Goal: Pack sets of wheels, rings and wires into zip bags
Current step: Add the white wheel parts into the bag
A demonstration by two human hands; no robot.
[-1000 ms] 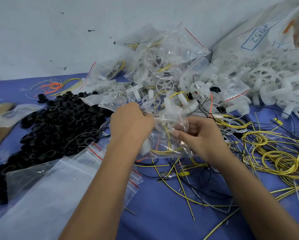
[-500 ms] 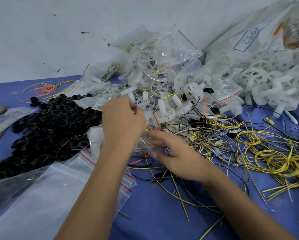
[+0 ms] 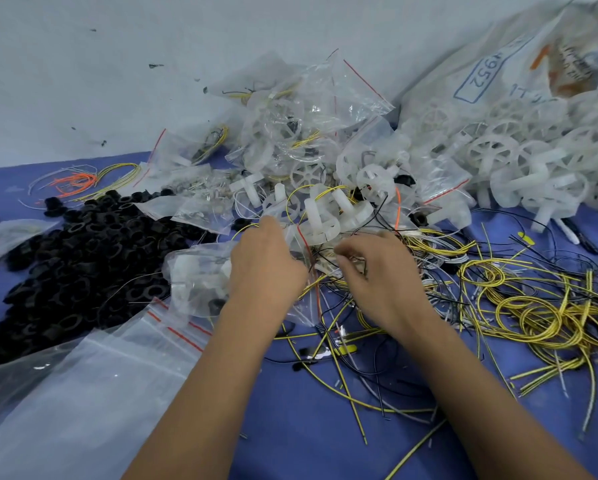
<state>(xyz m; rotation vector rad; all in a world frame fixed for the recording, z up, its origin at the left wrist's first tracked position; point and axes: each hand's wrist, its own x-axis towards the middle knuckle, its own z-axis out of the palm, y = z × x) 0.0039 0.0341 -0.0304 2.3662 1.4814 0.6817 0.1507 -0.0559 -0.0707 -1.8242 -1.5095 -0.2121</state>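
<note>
At centre, left hand [image 3: 266, 265] over a filled bag [image 3: 200, 282], grip unclear; right hand [image 3: 380, 275] at three o'clock, fingers curled, seemingly pinching wires [image 3: 332, 258]. Risk: tangled strands dragging neighbours along; could spoil the set count.

Head-worn camera looks forward and down, close over the blue table [image 3: 308, 427].

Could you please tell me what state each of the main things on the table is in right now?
Left hand: resting on a filled zip bag.
Right hand: fingers curled in the wire tangle; grip unclear.
Filled zip bag: lying flat, holding white parts.
Empty zip bags: stacked flat.
Black rings: loose heap.
White wheels: loose pile.
Yellow wires: coiled, tangled.
</note>
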